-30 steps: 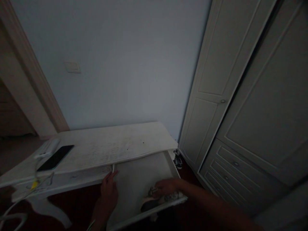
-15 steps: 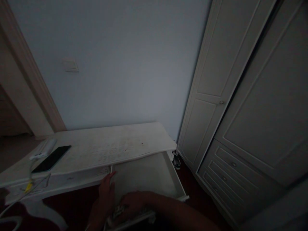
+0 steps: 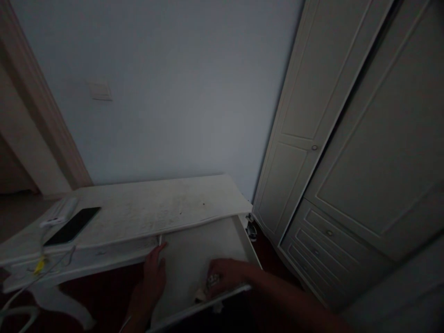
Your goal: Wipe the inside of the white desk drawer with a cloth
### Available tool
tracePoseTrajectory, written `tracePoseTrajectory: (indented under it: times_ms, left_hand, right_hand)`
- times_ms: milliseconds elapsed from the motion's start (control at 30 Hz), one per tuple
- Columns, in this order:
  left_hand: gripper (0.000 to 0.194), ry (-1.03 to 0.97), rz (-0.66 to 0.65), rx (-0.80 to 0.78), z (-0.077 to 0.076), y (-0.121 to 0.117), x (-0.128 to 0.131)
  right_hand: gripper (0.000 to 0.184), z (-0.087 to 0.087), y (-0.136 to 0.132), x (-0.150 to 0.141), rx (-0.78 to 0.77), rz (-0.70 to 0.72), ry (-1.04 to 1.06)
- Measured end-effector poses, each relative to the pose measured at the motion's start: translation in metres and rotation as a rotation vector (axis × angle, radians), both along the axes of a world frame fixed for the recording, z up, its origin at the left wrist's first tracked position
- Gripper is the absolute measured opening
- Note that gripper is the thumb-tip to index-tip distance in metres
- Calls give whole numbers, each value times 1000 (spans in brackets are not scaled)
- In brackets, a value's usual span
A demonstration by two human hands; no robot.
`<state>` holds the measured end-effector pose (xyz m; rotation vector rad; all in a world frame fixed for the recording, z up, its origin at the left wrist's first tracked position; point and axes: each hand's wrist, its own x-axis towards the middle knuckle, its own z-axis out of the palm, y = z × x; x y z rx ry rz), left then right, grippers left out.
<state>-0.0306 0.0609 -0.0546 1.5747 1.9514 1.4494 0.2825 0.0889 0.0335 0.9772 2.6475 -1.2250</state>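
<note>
A white desk drawer (image 3: pixel 183 264) stands pulled out from the desk. My left hand (image 3: pixel 154 273) grips the drawer's left side wall, close to the desk front, fingers over its top edge. Inside the drawer, near its front panel, my right hand (image 3: pixel 225 276) is closed on a crumpled, patterned black-and-white cloth (image 3: pixel 212 280). A pale part of the cloth with a dark patch spreads out to the left of the fingers, low against the drawer bottom. The hand hides most of the rest of it.
On the white desk top (image 3: pixel 145 203) lie a dark phone (image 3: pixel 73 225) and a white box-shaped device (image 3: pixel 59 212) with a cable hanging over the front edge. A white wardrobe (image 3: pixel 298 175) stands at the right. Shoes (image 3: pixel 251 230) sit on the dark red floor beside the desk.
My right hand swept with the cloth from the drawer's right front to its left front, then back toward the middle. My left hand has stayed at the drawer's left side.
</note>
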Motion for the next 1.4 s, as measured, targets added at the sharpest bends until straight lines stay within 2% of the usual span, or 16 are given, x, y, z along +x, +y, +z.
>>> tracePoseTrajectory:
  times_ms: [100, 200, 300, 367, 433, 633, 733, 833, 900, 967, 1033, 1133, 1267, 1333, 1400]
  left_hand:
    - [46, -20, -12, -37, 0, -1, -2]
    - [45, -35, -11, -20, -2, 0, -4]
    - [46, -19, -21, -6, -6, 1, -5]
    - [46, -5, -15, 1, -7, 1, -5]
    - [46, 4, -11, -2, -9, 1, -5]
    - [46, 11, -53, -35, -10, -1, -7]
    - [45, -17, -38, -38, -8, 1, -6]
    - [45, -43, -21, -24, -6, 3, -5]
    - [44, -49, -22, -22, -6, 4, -4]
    - [44, -49, -22, -29, -6, 3, -5]
    - [44, -44, -32, -28, -5, 2, -6]
    - [43, -42, -45, -16, -5, 0, -7]
    - [43, -59, -49, -19, -8, 0, -6]
    - [44, -69, -46, -7, -11, 1, -7]
    - [43, -77, -43, 9, -14, 3, -9]
  right_hand:
    - [49, -16, -9, -67, 65, 189, 84]
    - [60, -30, -15, -126, 190, 291, 61]
    - [66, -35, -18, -144, 218, 352, 72]
    - [63, -32, -20, -131, 221, 339, 95]
    - [61, -26, -20, -105, 235, 298, 117]
    - [71, 2, -14, 3, 159, 190, 45]
    - [78, 5, -15, 50, 185, 40, -42]
    - [71, 2, -20, 74, 210, -93, -57]
    - [65, 0, -22, 74, 210, -101, -32]
    - [60, -3, -21, 59, 200, -39, 24]
    - [55, -6, -19, 32, 181, 56, 114]
    - [52, -16, -16, -26, 123, 186, 229]
    - [51, -32, -14, -101, 82, 258, 242]
    - [50, -34, -15, -118, 105, 281, 237]
    - [52, -31, -19, -116, 185, 255, 235]
